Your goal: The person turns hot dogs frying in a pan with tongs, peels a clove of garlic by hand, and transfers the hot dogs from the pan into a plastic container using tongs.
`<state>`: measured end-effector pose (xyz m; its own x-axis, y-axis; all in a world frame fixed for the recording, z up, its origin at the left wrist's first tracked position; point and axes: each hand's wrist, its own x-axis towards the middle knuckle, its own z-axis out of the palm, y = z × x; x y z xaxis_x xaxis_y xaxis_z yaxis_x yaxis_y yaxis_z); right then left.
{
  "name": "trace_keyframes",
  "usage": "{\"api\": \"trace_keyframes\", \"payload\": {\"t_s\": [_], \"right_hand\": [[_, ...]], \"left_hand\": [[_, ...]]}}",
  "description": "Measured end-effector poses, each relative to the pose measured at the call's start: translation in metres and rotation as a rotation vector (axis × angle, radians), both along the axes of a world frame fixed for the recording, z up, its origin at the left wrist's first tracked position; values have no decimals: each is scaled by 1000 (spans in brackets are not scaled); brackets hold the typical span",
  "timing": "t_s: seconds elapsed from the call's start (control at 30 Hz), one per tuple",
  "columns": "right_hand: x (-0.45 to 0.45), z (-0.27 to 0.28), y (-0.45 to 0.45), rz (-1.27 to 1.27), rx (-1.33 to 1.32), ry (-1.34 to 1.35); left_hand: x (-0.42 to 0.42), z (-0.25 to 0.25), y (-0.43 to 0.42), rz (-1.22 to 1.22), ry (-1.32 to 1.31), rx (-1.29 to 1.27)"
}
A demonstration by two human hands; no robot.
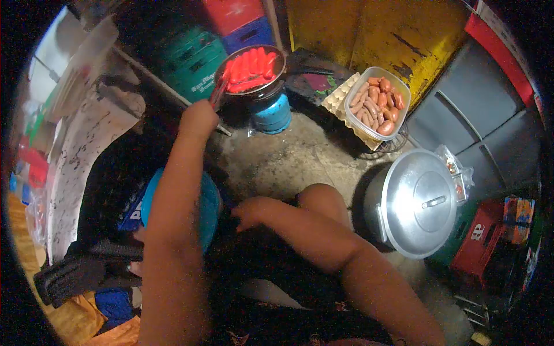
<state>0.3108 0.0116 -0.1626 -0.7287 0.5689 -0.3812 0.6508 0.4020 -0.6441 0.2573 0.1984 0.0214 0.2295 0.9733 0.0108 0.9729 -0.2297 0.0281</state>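
My left hand (199,118) is closed on tongs (219,92) that reach to the left rim of a frying pan (283,66). Several bright red hotdogs (251,66) lie side by side in the pan. Under it stands a small blue gas tank (271,113) with a burner on top. My right hand (249,213) hangs near my knees beside a blue basin (212,199); its fingers look loosely apart, with nothing visible in them. My left forearm hides part of the basin.
A clear tub (398,130) of sausages sits on an egg tray (337,101) at the back right. A large lidded aluminium pot (418,202) stands to the right, near a red crate (476,242). Green crates (193,63) are stacked behind the pan.
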Motion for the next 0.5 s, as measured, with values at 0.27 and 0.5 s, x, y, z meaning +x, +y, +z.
{"api": "trace_keyframes", "payload": {"t_s": [0.27,0.5], "right_hand": [[5,28,1,26,19,-3],[24,63,-4,46,-62,6]], "left_hand": [[21,-6,31,66,-59,-165],[-7,-27,44,57,-195,-82]]}}
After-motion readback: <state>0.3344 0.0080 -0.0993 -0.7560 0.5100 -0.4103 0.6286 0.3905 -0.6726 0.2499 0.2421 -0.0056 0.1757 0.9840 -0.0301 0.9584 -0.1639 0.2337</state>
